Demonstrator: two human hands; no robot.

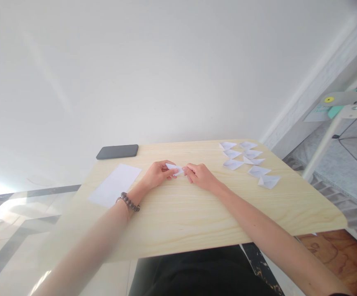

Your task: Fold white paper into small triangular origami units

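Observation:
Between my hands, over the middle of the table, is a small folded piece of white paper (174, 167). My left hand (160, 172) grips its left part, with the thumb in front and the fingers behind. At the paper's right end, my right hand (199, 174) pinches the tip between thumb and curled fingers. Part of the paper is hidden by the fingers. Several folded white paper boats (233, 164) stand in two rows at the right of the table. Left of my left hand lies flat white paper (117, 185), partly behind my wrist.
A dark phone (117, 151) lies at the table's back left corner. The light wooden table (178, 222) meets a white wall (166, 82) at the back. To the right stands a pale metal frame (326, 139). Below the right edge is a brown wooden surface (335, 255).

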